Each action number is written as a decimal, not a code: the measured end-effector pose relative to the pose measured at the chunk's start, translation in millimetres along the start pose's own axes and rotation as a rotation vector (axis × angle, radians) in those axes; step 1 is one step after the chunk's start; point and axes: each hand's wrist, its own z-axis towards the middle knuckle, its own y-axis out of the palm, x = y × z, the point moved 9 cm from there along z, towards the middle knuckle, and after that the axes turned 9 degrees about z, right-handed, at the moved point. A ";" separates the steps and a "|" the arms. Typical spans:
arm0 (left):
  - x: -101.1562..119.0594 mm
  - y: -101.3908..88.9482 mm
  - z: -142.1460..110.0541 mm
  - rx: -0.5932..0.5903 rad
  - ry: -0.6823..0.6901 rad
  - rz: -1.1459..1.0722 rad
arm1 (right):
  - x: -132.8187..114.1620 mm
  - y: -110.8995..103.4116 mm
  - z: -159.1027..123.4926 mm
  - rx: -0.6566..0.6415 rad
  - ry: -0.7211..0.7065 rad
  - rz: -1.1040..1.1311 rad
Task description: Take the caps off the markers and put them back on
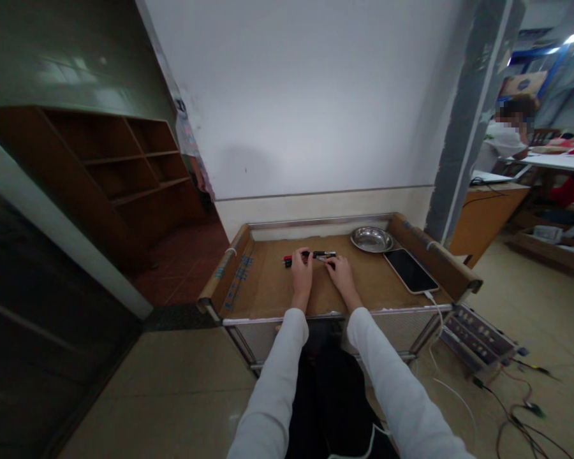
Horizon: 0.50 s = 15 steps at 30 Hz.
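Observation:
My left hand [302,266] is closed on slim pen-like pieces above the cardboard top of a small cart. A red and black pen end [287,260] sticks out on its left side. Between the hands lies a black pen [312,254] with a paler section toward the right. My right hand [340,270] has its thumb and fingers pinched around the right-hand part of a thin pen, just below the black one. How many pens there are, and how they meet under the fingers, is too small to make out.
A round metal dish [372,240] and a phone [411,271] with a white charging cable [432,298] lie on the right of the cart top [263,287]. Raised rolled edges bound both sides. An electrical box [481,341] with loose wires is on the floor; two other people are farther off.

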 end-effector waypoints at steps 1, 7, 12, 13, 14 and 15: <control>0.7 0.2 -0.1 -0.004 0.006 -0.003 | 0.4 0.5 0.2 0.002 -0.004 0.010; -2.7 -1.4 -0.7 0.017 -0.015 -0.044 | 3.0 4.2 1.2 -0.004 -0.010 0.101; -6.2 0.3 -0.2 0.003 -0.035 -0.041 | 3.8 -1.5 0.2 0.045 0.006 0.136; -6.2 0.9 -0.1 -0.002 -0.032 -0.040 | 4.3 -3.1 0.0 0.055 0.015 0.131; -6.4 1.8 0.1 -0.011 -0.031 -0.036 | 4.9 -4.5 -0.2 0.062 0.026 0.123; -6.6 3.3 0.2 -0.024 -0.030 -0.031 | 5.5 -5.6 -0.4 0.067 0.036 0.115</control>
